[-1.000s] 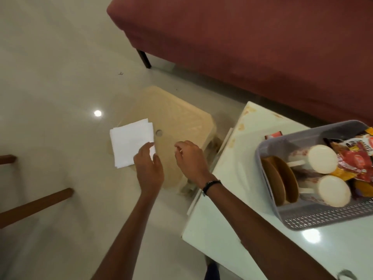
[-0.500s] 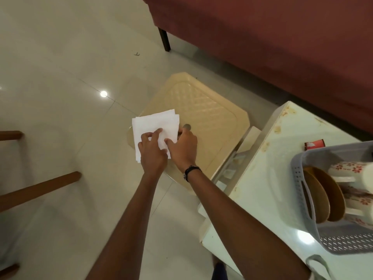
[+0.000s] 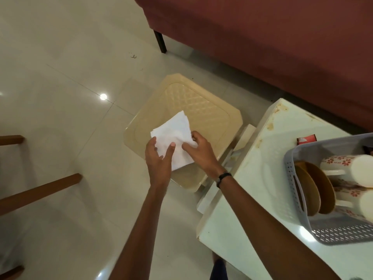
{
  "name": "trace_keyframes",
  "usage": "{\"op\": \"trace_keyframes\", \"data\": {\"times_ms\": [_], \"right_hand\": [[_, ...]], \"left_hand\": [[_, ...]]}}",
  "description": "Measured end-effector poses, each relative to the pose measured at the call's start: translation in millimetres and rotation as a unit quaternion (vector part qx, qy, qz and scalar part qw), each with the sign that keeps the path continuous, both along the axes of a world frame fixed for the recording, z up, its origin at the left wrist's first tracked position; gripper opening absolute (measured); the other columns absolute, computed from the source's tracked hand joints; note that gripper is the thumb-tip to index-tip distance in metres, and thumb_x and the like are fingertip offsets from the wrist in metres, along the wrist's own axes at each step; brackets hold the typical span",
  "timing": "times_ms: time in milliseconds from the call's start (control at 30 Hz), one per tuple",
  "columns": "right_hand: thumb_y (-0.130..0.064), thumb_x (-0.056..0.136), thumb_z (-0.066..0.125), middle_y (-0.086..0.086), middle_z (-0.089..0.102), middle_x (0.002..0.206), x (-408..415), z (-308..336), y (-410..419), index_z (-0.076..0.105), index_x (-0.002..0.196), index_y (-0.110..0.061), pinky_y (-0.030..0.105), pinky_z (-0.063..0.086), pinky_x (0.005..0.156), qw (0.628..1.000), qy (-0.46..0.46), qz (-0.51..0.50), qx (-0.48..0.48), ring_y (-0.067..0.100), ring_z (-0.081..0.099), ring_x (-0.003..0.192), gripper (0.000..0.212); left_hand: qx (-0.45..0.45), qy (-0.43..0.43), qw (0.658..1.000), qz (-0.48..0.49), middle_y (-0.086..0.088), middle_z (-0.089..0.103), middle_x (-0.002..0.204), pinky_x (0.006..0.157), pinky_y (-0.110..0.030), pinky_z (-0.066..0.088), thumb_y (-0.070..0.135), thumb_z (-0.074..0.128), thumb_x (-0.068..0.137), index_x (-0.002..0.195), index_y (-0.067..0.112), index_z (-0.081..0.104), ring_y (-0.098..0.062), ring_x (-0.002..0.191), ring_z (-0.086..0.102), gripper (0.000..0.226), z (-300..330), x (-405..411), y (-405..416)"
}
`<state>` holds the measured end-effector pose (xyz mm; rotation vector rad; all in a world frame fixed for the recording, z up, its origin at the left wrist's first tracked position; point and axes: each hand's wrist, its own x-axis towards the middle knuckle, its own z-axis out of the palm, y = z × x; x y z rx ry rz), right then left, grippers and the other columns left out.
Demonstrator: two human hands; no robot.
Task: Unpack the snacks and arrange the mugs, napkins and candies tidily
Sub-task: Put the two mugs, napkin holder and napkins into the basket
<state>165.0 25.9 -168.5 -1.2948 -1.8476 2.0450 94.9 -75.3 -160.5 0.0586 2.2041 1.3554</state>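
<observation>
Gripping the white napkins (image 3: pixel 175 136) from both sides: left hand (image 3: pixel 158 158) closed on the near-left part with the thumb pressed on top, right hand (image 3: pixel 198 151) pinching the crumpled right edge. Held above the near-left corner of the beige plastic stool (image 3: pixel 203 110), whether touching its top or just lifted, cannot tell. Skewed and loosely bunched, not yet a squared stack. Judged as the napkin-arranging step, early in the task. Next move likely calls for aligning the sheets' edges, then setting them flat somewhere tidy, with a light touch so the thin paper does not tear or fan out. Further out, on the white counter (image 3: pixel 262 178) at its right edge: grey basket (image 3: pixel 292 178), still loaded with floral mugs (image 3: pixel 343 164) lying on their sides and brown plates (image 3: pixel 314 190) standing on edge. Beyond the basket, toward the far edge, a small red packet (image 3: pixel 306 139). Mugs and snacks apparently still to be unpacked.
</observation>
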Motion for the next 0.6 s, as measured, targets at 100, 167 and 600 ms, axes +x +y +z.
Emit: {"op": "trace_keyframes", "data": {"times_ms": [100,167,600], "right_hand": [[-0.016,0.089,0.058,-0.010,0.062,0.110,46,20,14,0.051,0.119,-0.028,0.021,0.052,0.078,0.998,0.032,-0.016,-0.054,0.008,0.060,0.099,0.033],[-0.014,0.090,0.058,-0.014,0.064,0.106,77,37,25,0.053,0.116,-0.030,0.017,0.052,0.075,0.995,0.046,-0.029,-0.083,0.005,0.061,0.095,0.031],[-0.032,0.082,0.069,-0.009,0.066,0.113,285,94,65,0.056,0.119,-0.026,0.018,0.051,0.076,0.997,-0.051,-0.053,0.000,0.012,0.062,0.103,0.040]], "left_hand": [[0.050,-0.100,0.994,0.004,0.011,0.048,0.130,0.078,-0.012,0.047,0.033,0.071,0.079,0.135,0.022,0.033,0.000,0.112,0.051,0.069,16,21,12],[0.086,-0.166,0.982,-0.022,0.004,0.055,0.132,0.079,-0.022,0.053,0.036,0.071,0.079,0.135,0.021,0.035,-0.010,0.112,0.058,0.069,24,36,20],[0.131,-0.337,0.916,-0.175,-0.010,0.066,0.121,0.096,-0.043,0.049,0.028,0.067,0.081,0.122,0.013,0.059,-0.026,0.113,0.061,0.044,59,202,72]]}}
